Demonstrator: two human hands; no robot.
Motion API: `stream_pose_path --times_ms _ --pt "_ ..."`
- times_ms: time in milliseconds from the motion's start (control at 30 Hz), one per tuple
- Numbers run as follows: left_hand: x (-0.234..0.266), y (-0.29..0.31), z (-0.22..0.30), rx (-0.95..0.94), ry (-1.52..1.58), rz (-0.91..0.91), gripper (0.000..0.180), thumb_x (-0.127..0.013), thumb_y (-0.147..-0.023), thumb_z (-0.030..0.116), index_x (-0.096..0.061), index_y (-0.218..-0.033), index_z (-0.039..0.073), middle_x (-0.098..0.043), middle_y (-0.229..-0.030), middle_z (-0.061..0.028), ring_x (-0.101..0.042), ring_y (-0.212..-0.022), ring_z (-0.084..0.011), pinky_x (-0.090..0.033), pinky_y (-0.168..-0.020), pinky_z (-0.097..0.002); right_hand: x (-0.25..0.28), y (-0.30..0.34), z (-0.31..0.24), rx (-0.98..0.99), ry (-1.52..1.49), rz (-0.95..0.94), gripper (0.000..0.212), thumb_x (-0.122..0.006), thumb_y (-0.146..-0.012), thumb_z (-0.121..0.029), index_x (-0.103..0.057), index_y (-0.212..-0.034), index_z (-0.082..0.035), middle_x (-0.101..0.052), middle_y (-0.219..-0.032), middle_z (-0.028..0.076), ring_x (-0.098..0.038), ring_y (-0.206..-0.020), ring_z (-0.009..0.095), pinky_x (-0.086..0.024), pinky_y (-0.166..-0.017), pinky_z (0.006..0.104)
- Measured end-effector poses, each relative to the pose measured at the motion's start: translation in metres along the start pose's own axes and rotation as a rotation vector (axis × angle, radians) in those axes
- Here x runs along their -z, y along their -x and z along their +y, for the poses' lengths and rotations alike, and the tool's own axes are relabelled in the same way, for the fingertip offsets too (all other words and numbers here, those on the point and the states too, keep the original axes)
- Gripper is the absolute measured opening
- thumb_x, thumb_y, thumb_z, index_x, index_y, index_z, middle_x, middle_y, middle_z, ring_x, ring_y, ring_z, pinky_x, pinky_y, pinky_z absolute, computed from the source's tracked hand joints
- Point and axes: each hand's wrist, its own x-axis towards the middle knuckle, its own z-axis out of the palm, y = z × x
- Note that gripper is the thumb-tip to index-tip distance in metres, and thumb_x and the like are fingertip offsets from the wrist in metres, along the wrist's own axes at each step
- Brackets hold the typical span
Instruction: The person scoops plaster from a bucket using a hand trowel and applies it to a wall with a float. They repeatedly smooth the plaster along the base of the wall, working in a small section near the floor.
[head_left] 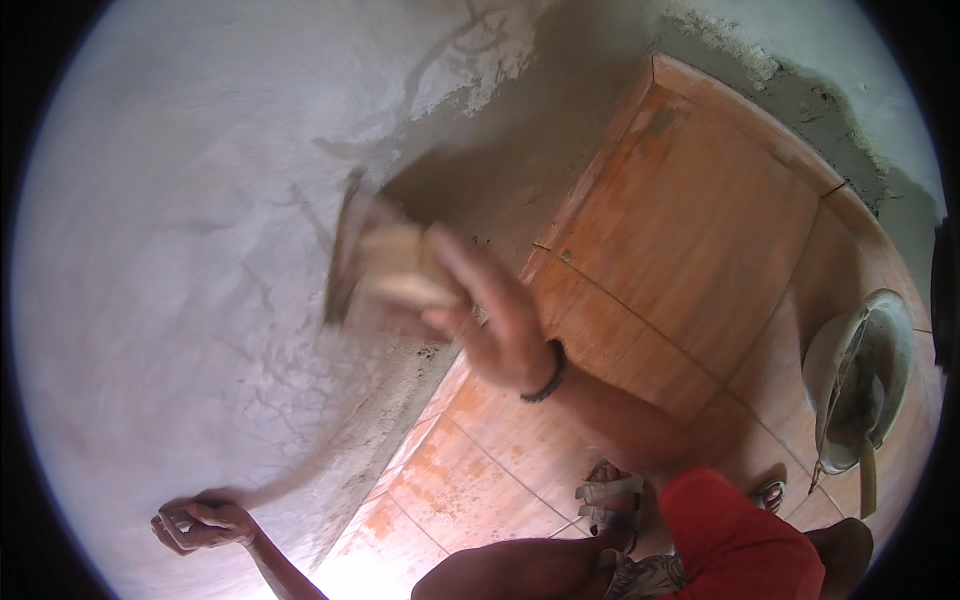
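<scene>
My right hand [490, 310], with a dark band at the wrist, is closed around a plastering float [405, 265]. The float has a light block-like grip and a thin, dark-edged plate turned toward the wall; motion blurs it. Damp grey plaster [480, 180] covers the lower wall beside it. I cannot tell whether the plate touches the wall [180, 250]. Down at the lower left, my left hand [205, 522] is close to the wall, fingers loosely curled and a gap between thumb and fingers. Nothing shows in it.
A pale bucket [865, 380] with a wire handle stands on the right, a wooden-handled tool [868, 480] leaning out of it. Orange floor tiles [710, 200] meet the wall along a tile skirting [600, 150]. More grey plaster [830, 110] runs above the far skirting. My sandalled foot [610, 500] is below.
</scene>
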Motion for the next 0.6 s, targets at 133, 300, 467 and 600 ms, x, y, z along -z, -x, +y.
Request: stream_pose_path --times_ms 133,300,467,600 --pt "0.0 -0.002 -0.003 -0.019 -0.021 0.007 0.048 -0.045 -0.097 0.037 -0.049 -0.119 -0.005 -0.041 -0.12 -0.0192 -0.039 -0.119 -0.0358 -0.038 -0.092 -0.0481 0.002 0.031 -0.027 -0.292 -0.445 -0.225 0.051 -0.051 -0.096 -0.029 -0.039 -0.136 -0.001 -0.055 -0.119 0.017 -0.058 -0.104 0.023 -0.05 -0.083 0.035" --pt "0.001 -0.007 0.005 0.002 0.032 0.02 0.047 -0.046 -0.097 0.036 -0.048 -0.12 -0.006 -0.041 -0.119 -0.0202 -0.04 -0.119 -0.0354 -0.041 -0.088 -0.0485 0.051 0.057 -0.005 -0.741 -1.222 0.252 0.047 -0.06 -0.091 -0.024 -0.044 -0.13 -0.003 -0.056 -0.12 0.01 -0.057 -0.107 0.021 -0.048 -0.089 0.0353" --pt "-0.001 -0.015 0.014 -0.067 0.02 0.061 0.04 -0.046 -0.098 0.032 -0.05 -0.112 -0.005 -0.051 -0.103 -0.0146 -0.051 -0.1 -0.0335 -0.043 -0.086 -0.0492 0.142 0.043 0.077 -0.677 -1.095 0.483 0.043 -0.059 -0.092 -0.023 -0.046 -0.129 -0.007 -0.056 -0.123 0.004 -0.055 -0.111 0.02 -0.048 -0.094 0.0374" --pt "0.001 -0.017 0.008 -0.106 0.046 0.047 0.031 -0.047 -0.098 0.03 -0.05 -0.103 -0.001 -0.057 -0.083 -0.0077 -0.057 -0.076 -0.0285 -0.044 -0.083 -0.0492 0.169 0.008 0.121 -0.647 -0.944 0.543 0.039 -0.052 -0.095 -0.019 -0.044 -0.131 -0.008 -0.055 -0.124 0.004 -0.054 -0.112 0.02 -0.047 -0.095 0.0382"
